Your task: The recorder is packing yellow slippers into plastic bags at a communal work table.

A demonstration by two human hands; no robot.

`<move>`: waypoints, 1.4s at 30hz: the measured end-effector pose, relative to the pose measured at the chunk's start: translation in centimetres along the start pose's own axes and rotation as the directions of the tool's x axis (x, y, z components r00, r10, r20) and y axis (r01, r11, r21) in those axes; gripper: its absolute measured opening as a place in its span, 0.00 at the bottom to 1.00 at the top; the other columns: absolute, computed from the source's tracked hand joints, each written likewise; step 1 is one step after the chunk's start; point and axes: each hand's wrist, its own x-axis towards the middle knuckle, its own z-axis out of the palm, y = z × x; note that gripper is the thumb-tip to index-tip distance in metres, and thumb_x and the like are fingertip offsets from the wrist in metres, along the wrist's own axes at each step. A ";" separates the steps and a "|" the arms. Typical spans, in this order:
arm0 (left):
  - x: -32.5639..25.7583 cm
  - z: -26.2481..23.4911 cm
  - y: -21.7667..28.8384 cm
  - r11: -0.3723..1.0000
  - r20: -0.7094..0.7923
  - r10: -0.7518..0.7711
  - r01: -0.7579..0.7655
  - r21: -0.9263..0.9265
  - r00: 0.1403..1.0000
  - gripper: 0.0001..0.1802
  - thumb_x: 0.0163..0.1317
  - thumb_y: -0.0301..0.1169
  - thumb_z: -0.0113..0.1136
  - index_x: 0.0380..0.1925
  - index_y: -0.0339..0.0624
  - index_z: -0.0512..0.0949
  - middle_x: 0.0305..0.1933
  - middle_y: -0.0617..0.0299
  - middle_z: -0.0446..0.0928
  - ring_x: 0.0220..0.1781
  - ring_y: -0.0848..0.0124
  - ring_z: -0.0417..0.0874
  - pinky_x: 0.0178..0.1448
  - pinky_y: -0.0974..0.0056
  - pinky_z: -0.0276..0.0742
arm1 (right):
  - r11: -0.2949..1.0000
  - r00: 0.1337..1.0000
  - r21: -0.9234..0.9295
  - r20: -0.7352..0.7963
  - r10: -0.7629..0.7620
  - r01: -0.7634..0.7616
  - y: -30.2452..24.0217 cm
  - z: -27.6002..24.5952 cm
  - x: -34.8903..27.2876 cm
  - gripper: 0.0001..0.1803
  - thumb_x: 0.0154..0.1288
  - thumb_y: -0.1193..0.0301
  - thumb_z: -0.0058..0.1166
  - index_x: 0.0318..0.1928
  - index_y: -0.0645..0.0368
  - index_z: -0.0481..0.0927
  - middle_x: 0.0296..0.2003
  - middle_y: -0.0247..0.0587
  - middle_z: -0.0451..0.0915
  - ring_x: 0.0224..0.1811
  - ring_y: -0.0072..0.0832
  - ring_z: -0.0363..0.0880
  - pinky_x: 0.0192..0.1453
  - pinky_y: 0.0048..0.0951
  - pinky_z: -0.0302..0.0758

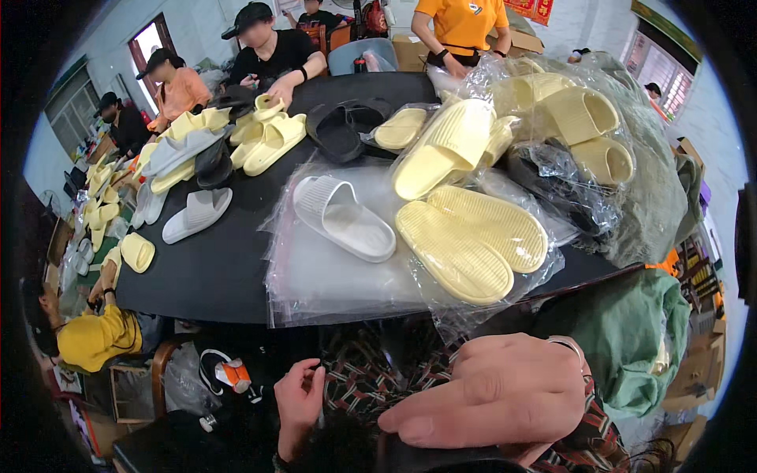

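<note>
My right hand (497, 394) looms large below the table edge, its back showing and a bracelet at the wrist. Its finger and thumb point left, pressed together; whatever they hold, if anything, is hidden. Lower and to the left, my left hand (300, 398) is raised, fingers loosely bent and apart, with nothing in it. Neither hand touches the slippers. Nearest on the black table (205, 288) is a pair of yellow slippers (469, 244), soles up, on clear plastic. Beside it a single white slipper (343, 217) lies on a stack of clear bags (315, 284).
Bagged yellow slippers (579, 110) and bagged black slippers (564, 185) pile up at the right. Loose yellow slippers (276, 142) and grey slippers (197, 213) lie at left. A green sack (631, 339) stands at lower right. Several people sit or stand around the table.
</note>
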 end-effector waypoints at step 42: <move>1.1 -3.2 5.0 0.948 0.153 -0.077 0.120 -0.296 0.985 0.12 0.66 0.20 0.61 0.49 0.32 0.79 0.38 0.57 0.84 0.36 0.77 0.84 0.40 0.73 0.79 | 0.992 0.968 -0.127 -0.245 -0.050 0.019 -1.2 -1.7 -1.4 0.29 0.82 0.58 0.39 0.50 0.77 0.82 0.46 0.67 0.84 0.26 0.36 0.81 0.28 0.33 0.70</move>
